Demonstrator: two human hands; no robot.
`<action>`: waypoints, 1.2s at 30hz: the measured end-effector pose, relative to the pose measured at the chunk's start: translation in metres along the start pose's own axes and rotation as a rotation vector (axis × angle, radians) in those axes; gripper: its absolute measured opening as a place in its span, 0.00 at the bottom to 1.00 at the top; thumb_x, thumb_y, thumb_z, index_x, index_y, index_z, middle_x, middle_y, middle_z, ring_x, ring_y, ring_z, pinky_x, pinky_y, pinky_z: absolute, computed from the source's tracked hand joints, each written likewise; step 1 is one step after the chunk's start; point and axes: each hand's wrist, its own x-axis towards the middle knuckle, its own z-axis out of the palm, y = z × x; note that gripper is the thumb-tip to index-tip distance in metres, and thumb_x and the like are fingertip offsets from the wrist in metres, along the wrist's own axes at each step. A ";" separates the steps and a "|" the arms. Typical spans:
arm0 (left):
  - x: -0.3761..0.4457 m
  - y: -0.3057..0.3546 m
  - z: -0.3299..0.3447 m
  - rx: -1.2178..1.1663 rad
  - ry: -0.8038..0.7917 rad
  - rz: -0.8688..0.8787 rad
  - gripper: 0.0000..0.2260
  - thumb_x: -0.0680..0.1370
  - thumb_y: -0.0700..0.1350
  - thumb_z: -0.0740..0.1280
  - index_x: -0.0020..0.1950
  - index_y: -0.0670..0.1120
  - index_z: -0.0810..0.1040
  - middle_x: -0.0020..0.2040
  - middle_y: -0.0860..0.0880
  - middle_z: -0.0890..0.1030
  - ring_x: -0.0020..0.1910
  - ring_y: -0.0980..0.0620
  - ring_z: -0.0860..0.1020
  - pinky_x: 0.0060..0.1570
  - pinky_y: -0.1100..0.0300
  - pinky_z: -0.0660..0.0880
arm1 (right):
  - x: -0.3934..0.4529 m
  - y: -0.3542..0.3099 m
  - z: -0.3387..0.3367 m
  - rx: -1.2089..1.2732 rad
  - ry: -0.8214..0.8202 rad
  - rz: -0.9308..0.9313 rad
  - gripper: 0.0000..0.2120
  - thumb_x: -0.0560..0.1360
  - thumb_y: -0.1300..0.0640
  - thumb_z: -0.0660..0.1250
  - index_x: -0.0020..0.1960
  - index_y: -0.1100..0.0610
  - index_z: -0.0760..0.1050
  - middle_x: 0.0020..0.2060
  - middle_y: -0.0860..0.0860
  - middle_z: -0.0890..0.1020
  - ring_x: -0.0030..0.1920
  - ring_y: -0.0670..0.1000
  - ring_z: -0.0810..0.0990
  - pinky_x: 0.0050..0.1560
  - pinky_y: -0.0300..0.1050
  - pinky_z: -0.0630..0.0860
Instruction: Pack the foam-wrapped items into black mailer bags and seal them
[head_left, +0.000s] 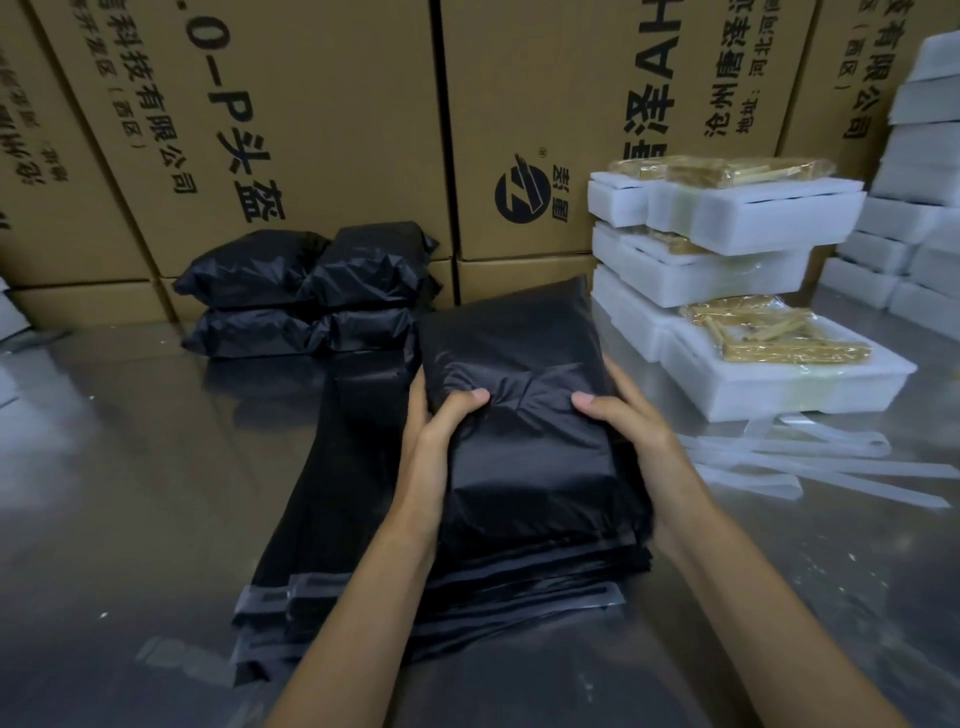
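Note:
A filled black mailer bag (524, 374) is in the middle of the view, above a stack of flat empty black mailer bags (363, 519). My left hand (441, 421) grips its left side, thumb pressed on the folded top. My right hand (623, 421) grips the right side, thumb on top as well. Packed black bags (306, 291) lie stacked at the back left. White foam-wrapped items (727, 260) with golden parts on top are piled at the right.
Tall cardboard boxes (322, 119) form a wall behind the metal table (114, 467). More white foam blocks (919, 208) are stacked at the far right. Peeled clear sealing strips (810, 462) lie on the table right of my hands.

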 end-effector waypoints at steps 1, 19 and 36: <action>0.002 0.002 -0.001 -0.033 0.008 0.001 0.30 0.65 0.52 0.76 0.67 0.61 0.76 0.61 0.53 0.82 0.58 0.50 0.82 0.56 0.51 0.78 | -0.001 -0.003 -0.001 0.007 -0.020 -0.014 0.26 0.71 0.47 0.74 0.68 0.36 0.75 0.64 0.44 0.82 0.63 0.50 0.81 0.64 0.51 0.75; 0.023 0.010 -0.050 0.067 0.079 -0.184 0.28 0.80 0.67 0.55 0.79 0.60 0.57 0.72 0.57 0.69 0.68 0.39 0.72 0.68 0.42 0.69 | -0.002 0.003 -0.001 0.287 0.209 0.275 0.19 0.65 0.45 0.78 0.53 0.52 0.87 0.53 0.52 0.87 0.46 0.52 0.87 0.30 0.43 0.80; 0.024 0.000 -0.047 0.449 0.171 0.097 0.13 0.80 0.32 0.60 0.49 0.51 0.68 0.46 0.50 0.74 0.43 0.54 0.78 0.42 0.68 0.74 | -0.003 -0.004 -0.004 0.331 0.254 0.050 0.10 0.73 0.45 0.71 0.49 0.48 0.87 0.53 0.50 0.87 0.48 0.52 0.87 0.31 0.44 0.78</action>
